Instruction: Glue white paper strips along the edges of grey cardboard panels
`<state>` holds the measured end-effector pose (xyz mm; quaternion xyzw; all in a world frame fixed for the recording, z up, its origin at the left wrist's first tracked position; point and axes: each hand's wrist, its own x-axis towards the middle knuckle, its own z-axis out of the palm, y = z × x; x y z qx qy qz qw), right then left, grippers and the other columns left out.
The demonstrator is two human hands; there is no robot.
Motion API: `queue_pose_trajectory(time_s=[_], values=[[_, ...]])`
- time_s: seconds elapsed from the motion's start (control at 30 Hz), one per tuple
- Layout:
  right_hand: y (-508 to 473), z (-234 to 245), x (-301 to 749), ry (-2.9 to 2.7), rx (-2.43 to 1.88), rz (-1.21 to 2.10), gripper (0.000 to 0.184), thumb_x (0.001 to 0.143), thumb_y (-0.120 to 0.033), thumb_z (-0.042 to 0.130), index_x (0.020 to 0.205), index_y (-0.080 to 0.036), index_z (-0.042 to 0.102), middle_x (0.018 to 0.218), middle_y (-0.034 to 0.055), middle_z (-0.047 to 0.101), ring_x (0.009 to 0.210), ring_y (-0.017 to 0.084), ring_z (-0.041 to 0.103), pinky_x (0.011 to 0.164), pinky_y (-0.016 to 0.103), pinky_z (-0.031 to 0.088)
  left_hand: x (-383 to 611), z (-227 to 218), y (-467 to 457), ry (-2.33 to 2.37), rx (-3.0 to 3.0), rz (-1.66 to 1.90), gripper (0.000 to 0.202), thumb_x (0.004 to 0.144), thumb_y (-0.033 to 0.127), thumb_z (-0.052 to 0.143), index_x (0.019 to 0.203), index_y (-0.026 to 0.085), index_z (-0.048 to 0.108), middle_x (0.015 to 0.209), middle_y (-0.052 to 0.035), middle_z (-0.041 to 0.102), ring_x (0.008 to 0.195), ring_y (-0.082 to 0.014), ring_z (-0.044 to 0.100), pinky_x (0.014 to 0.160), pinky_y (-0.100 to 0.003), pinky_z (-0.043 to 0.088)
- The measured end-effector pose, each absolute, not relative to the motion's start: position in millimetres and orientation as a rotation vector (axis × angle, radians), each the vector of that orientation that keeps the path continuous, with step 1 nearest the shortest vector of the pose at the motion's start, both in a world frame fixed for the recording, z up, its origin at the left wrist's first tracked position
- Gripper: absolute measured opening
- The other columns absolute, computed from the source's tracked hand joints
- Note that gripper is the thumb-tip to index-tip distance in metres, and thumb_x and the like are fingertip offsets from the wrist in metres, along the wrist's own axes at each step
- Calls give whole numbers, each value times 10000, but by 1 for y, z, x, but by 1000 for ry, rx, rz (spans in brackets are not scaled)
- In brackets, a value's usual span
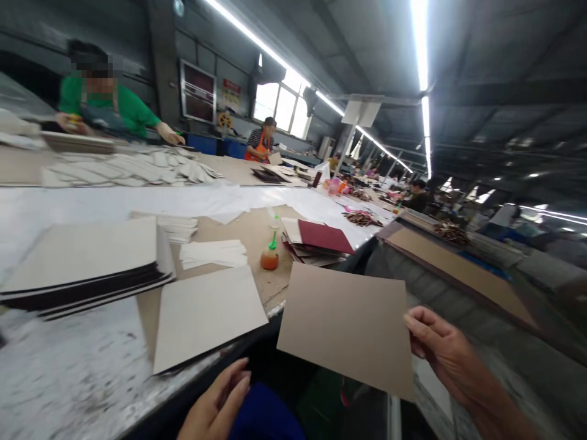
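Left hand (220, 400), one: fingers loosely parted, near the table (87, 379) edge. Right hand (435, 345), one: fingers gripping the right edge of one brown board (346, 330), held up off the table. Resting there I count one pale sheet (208, 318), one thick stack of boards (89, 253), one green-tipped bottle (269, 261), one maroon-topped pile (324, 237). Beyond: one worker in green (135, 113), one worker in an orange apron (260, 148); farther people (418, 200), too blurred for me to count.
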<state>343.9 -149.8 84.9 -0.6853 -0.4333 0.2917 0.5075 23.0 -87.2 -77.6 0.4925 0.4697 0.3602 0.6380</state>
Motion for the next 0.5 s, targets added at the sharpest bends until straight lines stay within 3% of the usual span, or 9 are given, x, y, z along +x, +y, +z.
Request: queue_pose_trajectory(time_s=[0.07,0.13,0.37,0.5], values=[[-133,81,325,-1054,-1576,814,368,640,-526,686,647,-186,545,576,-29,424,487,93,328,449,219,298,9,-69,-80,1081,1088,905,737,673,662,526,1206,154,503,1132,-117,618,1019,-245,583,890,-339,459],[-117,75,308,-1097,-1540,877,378,612,-533,706,637,-187,555,573,-26,423,487,95,327,449,222,302,-3,-58,-78,1066,1067,988,725,689,655,509,1198,139,513,1125,-124,619,1020,-252,581,905,-356,446],[-63,48,269,-1304,-1536,1138,380,650,-554,657,630,-191,547,533,-34,388,488,107,335,467,238,310,-28,-44,-90,1139,1160,1093,443,789,529,453,950,168,651,907,-65,666,873,-222,595,770,-297,469],[-31,30,248,-1418,-1557,1189,400,705,-569,595,636,-186,499,536,-52,373,490,94,322,474,222,292,-39,-59,-92,1396,1216,1047,382,791,506,440,761,181,637,675,-19,619,669,-174,573,644,-248,451]])
